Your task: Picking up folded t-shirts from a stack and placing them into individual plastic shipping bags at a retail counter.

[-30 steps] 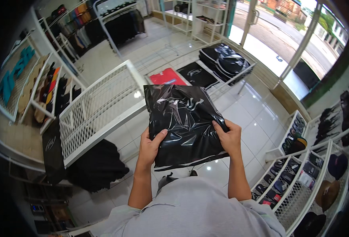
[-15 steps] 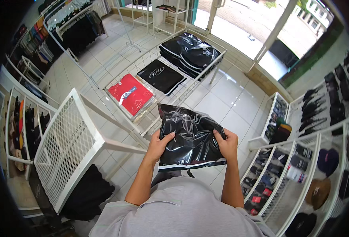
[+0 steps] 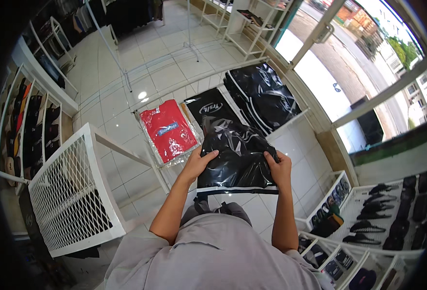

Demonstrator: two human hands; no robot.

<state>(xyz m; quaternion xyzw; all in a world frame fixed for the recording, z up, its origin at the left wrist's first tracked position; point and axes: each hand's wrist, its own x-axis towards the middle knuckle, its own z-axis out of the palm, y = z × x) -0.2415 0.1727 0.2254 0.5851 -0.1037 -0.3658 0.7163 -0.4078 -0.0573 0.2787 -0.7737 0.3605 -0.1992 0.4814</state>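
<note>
A glossy black plastic bag with a white strip along its near edge is held out in front of me. My left hand pinches its left side, thumb on top. Its right side is gripped by my right hand in the same way. Just beyond, on a white wire rack table, lie a red folded shirt in clear wrap and a flat black bag with white lettering, partly covered by the held one. A stack of black bags fills the far right of the rack.
At my left stands a white mesh panel frame. Cap shelves are behind it. On the right are a white display of dark goods and a small bin. A glass door opens to the street at far right.
My view has turned and come closer to the rack. The held bag has moved forward with both hands and now overlaps the flat black bag on the rack.
</note>
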